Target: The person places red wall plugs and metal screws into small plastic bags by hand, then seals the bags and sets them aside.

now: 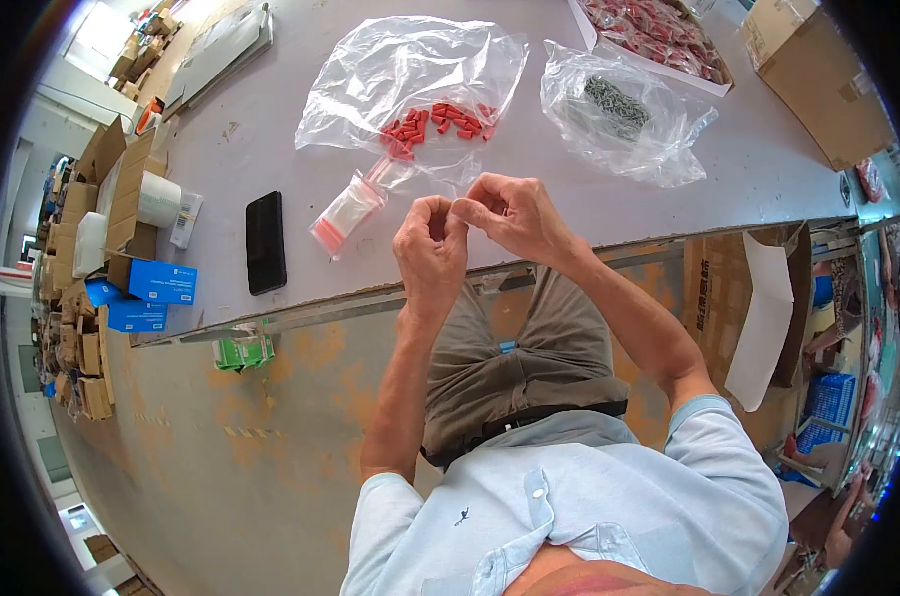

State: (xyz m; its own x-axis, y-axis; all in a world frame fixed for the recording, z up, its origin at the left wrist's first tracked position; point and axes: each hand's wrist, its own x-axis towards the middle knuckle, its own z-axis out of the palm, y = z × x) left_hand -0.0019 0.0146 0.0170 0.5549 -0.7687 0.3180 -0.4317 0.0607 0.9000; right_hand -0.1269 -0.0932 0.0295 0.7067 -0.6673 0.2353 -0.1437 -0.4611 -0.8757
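Note:
My left hand (432,244) and my right hand (517,214) meet above the table's front edge, fingertips pinched close together. Thin clear film of a small plastic bag (452,187) shows at the fingertips; the fingers hide most of it. Just left of my hands lies a stack of small clear bags with red edges (348,214). Beyond them, a large clear plastic bag (410,70) lies spread out, with several red plastic wall plugs (405,131) at its mouth. To the right, another clear bag (569,114) holds a pile of small grey screws (617,104).
A black phone (265,243) lies at left, near blue boxes (162,283) and an open carton with tape rolls (159,201). At the back right are a tray of red packets (658,40) and a cardboard box (817,84). The table edge (370,294) runs before my body.

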